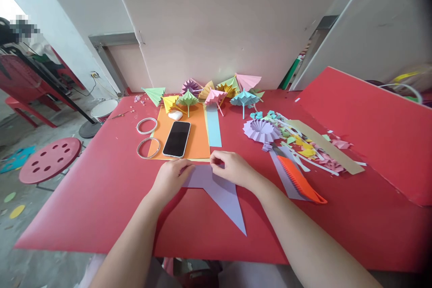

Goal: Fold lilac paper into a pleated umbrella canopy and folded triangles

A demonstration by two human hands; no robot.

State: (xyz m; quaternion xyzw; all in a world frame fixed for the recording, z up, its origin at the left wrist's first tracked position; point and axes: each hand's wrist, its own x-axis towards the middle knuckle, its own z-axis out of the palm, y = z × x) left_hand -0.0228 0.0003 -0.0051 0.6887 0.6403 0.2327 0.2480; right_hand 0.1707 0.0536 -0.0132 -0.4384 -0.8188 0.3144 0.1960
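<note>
A sheet of light purple paper (224, 195) lies on the red table in front of me, its left part folded or cut so that one long pointed corner reaches toward me. At its upper left edge, my left hand (171, 177) is closed with thumb and fingers pinching the paper. My right hand (232, 168) pinches the upper edge a little further right, with thumb and forefinger curled together. Just beyond the hands, a phone (177, 139) with a dark screen rests on orange paper (199, 137). The fingertips of both hands partly hide the paper's top edge.
Several folded paper umbrellas (243, 99) stand along the back. A purple pleated paper ring (261, 130), an orange ridged tool (300, 180) and paper scraps (308, 148) lie to the right. Two bangles (148, 147) sit left of the phone. A red board (371, 130) leans at right.
</note>
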